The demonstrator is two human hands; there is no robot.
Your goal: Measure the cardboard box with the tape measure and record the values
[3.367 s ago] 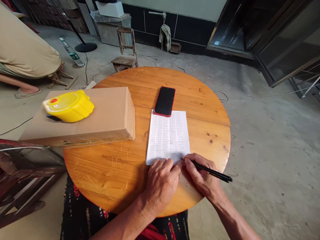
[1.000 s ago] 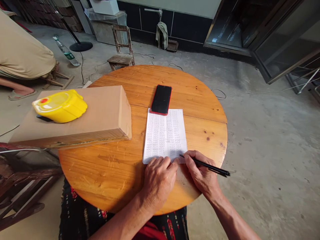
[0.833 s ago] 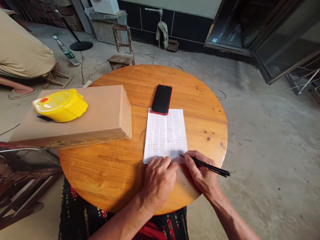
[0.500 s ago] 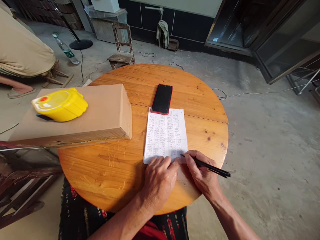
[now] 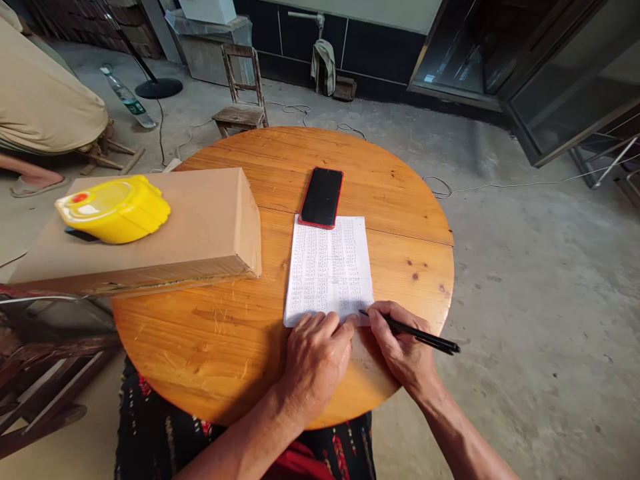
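A white sheet of paper [image 5: 330, 267] covered in rows of small writing lies on a round wooden table [image 5: 240, 333]. My left hand [image 5: 315, 360] rests on the paper's near edge, fingers curled and pressing it down. My right hand [image 5: 403, 347] grips a black pen [image 5: 415, 335], its tip touching the paper's lower right corner. A phone [image 5: 321, 197] in a red case lies face up with a dark screen at the paper's far edge.
A long cardboard box [image 5: 150, 233] lies across the table's left side with a yellow plastic container [image 5: 113, 208] on top. Beyond stand a small wooden chair [image 5: 243, 93], a plastic bottle [image 5: 124, 99] and cables on the concrete floor. Another person [image 5: 45, 113] crouches at far left.
Both hands hold nearly the same place at the paper's bottom edge; the pen tip has shifted only slightly. The view drifted a little.
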